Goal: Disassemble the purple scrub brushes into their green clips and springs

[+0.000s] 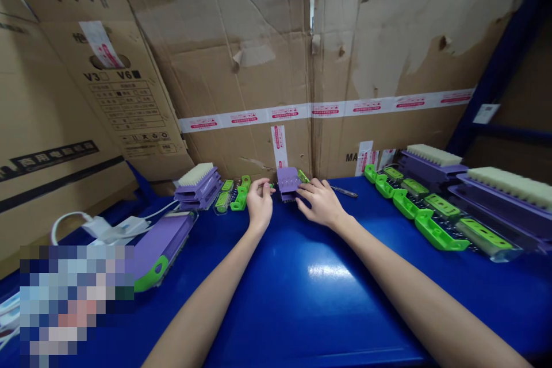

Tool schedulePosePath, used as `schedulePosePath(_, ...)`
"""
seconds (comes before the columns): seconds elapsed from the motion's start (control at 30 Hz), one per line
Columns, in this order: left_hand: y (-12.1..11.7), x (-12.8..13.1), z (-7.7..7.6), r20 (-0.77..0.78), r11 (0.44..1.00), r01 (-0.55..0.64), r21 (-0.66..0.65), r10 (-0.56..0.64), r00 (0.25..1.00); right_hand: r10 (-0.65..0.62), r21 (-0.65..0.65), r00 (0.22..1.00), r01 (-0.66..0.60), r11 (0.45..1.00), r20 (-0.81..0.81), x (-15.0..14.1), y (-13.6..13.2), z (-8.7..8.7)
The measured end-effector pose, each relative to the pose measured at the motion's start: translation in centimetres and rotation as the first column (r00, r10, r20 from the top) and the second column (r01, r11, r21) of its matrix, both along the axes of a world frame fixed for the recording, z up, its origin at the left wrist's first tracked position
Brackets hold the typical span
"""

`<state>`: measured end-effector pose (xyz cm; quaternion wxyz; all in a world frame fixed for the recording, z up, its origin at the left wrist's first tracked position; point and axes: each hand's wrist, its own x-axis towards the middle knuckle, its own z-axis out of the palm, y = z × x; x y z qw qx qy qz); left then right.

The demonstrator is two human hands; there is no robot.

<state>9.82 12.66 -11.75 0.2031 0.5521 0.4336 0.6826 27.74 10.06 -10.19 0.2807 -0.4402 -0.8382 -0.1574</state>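
Note:
My left hand is closed in a pinch, its thumb and fingertips together around something too small to make out. Just right of it, a purple plastic part with a row of small holes stands on the blue table. My right hand grips this part at its right side, fingers curled against it. A bit of green plastic shows behind those fingers. Beyond the right hand lies a slim metal tool, perhaps a screwdriver or tweezers.
Left of my hands are a purple stack with a pale bristle block, green pieces and a purple-green device beside a white charger. More green pieces and purple parts line the right. Cardboard walls the back.

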Motion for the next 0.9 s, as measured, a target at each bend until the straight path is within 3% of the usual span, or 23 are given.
schedulePosePath(0.1, 0.6, -0.1, -0.1, 0.139, 0.999, 0.041, -0.022, -0.038, 0.990, -0.101, -0.029, 0.980, 0.097, 0.995, -0.169, 0.3, 0.2, 0.1)
schedulePosePath(0.23, 0.9, -0.3, -0.2, 0.264, 0.990, 0.129, -0.048, -0.112, 0.958, -0.213, -0.134, 0.845, 0.169, 0.977, -0.491, 0.7, 0.5, 0.2)
schedulePosePath(0.33, 0.7, -0.2, -0.1, 0.277, 0.979, 0.200, -0.046, -0.180, 0.944, -0.167, -0.177, 0.718, 0.061, 0.982, -0.676, 0.8, 1.0, 0.3)
schedulePosePath(0.43, 0.5, 0.0, 0.0, 0.256, 0.976, 0.212, -0.051, -0.192, 0.947, -0.078, -0.215, 0.593, -0.164, 0.963, -0.801, 0.8, 1.5, 0.2)
schedulePosePath(0.53, 0.3, 0.2, 0.1, 0.230, 0.974, 0.216, -0.070, -0.195, 0.954, -0.087, -0.248, 0.439, -0.324, 0.913, -0.894, 0.7, 2.0, 0.2)
schedulePosePath(0.73, 0.0, 0.4, 0.3, 0.133, 0.957, 0.280, -0.081, -0.268, 0.954, -0.267, -0.249, 0.016, -0.413, 0.876, -0.964, 1.1, 2.6, 0.7)
schedulePosePath(0.8, -0.2, 0.5, 0.3, 0.041, 0.953, 0.291, -0.083, -0.289, 0.957, -0.342, -0.293, -0.035, -0.438, 0.850, -0.939, 1.5, 2.6, 0.8)
schedulePosePath(0.9, -0.8, 0.9, 0.3, -0.183, 0.967, 0.251, -0.048, -0.255, 0.949, -0.438, -0.392, 0.004, -0.453, 0.801, -0.899, 2.1, 2.5, 0.8)
